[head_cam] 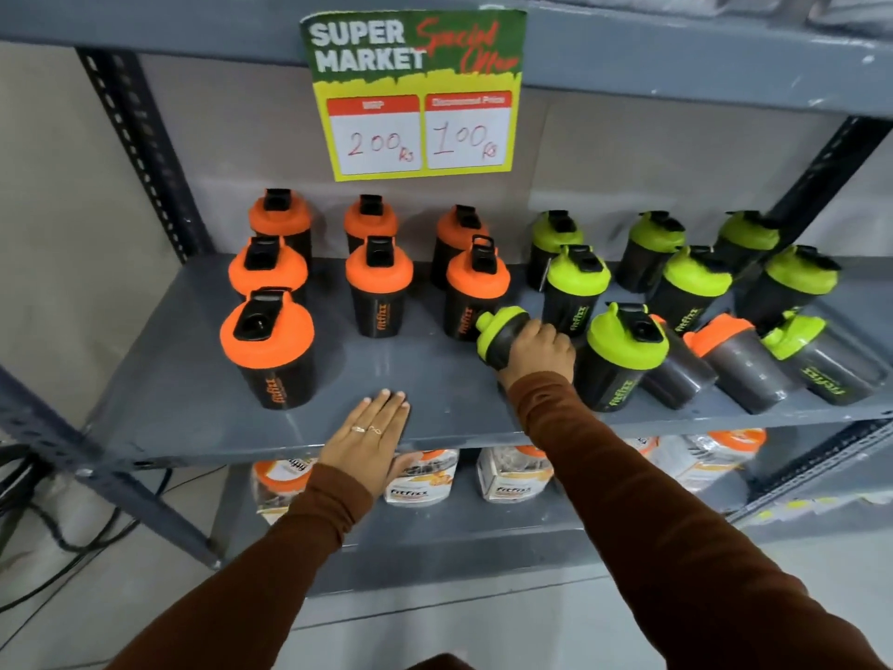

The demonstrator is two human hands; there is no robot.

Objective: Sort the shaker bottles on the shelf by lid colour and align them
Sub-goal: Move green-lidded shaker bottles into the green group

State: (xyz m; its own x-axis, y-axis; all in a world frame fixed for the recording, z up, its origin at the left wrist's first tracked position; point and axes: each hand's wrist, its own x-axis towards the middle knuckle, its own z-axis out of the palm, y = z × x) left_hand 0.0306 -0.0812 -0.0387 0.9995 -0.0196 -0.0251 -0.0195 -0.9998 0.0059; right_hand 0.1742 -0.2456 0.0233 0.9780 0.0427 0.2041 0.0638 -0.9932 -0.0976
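Black shaker bottles stand on a grey metal shelf [203,379]. Several orange-lidded bottles [379,278] fill the left half in rows; several green-lidded bottles [577,278] fill the right half. My right hand [539,353] is shut on a green-lidded bottle [500,331], tilted with its lid pointing left, just in front of the orange-lidded bottle [476,282] in the third column. My left hand [369,440] lies flat and open on the shelf's front edge. At the front right an orange-lidded bottle [725,343] leans among green-lidded ones [797,336].
A "Super Market" price sign [418,94] hangs from the upper shelf. The shelf below holds wrapped packs with orange lids [420,481]. Slotted uprights [140,152] frame both sides. Bare shelf surface lies between the front orange bottle [268,340] and my right hand.
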